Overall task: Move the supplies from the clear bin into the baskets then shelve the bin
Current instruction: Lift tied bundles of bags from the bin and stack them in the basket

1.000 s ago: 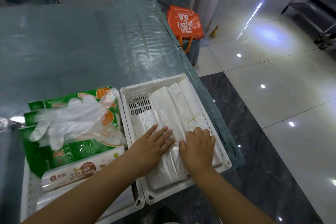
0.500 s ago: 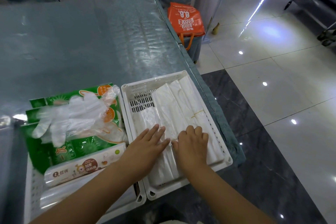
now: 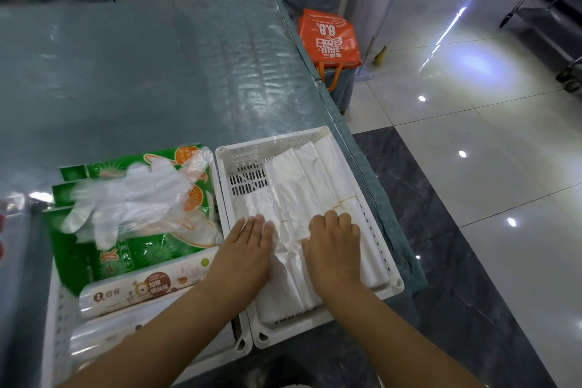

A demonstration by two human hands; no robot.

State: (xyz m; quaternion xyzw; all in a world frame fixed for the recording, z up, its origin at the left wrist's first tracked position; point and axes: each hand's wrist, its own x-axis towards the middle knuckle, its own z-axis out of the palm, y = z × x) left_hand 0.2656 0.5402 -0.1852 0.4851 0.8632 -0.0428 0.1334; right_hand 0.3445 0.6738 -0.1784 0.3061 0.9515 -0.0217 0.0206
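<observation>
Pressing down on the stacked white plastic bags (image 3: 302, 198), both hands work inside the right white basket (image 3: 382, 244) at the surface's (image 3: 126, 72) five o'clock edge. Left hand (image 3: 245, 249) lies flat, fingers straight and together; right hand (image 3: 333, 246) has its fingers curled, knuckles up, on the bags. At nine o'clock, the left basket (image 3: 56, 324) holds green packs (image 3: 151, 249), clear disposable gloves (image 3: 132, 198) and a wrap roll (image 3: 145, 288).

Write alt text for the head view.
Both hands, left hand flat and right hand with curled fingers, press on white plastic bags in a white basket. A second basket alongside holds green packs and clear gloves.
</observation>
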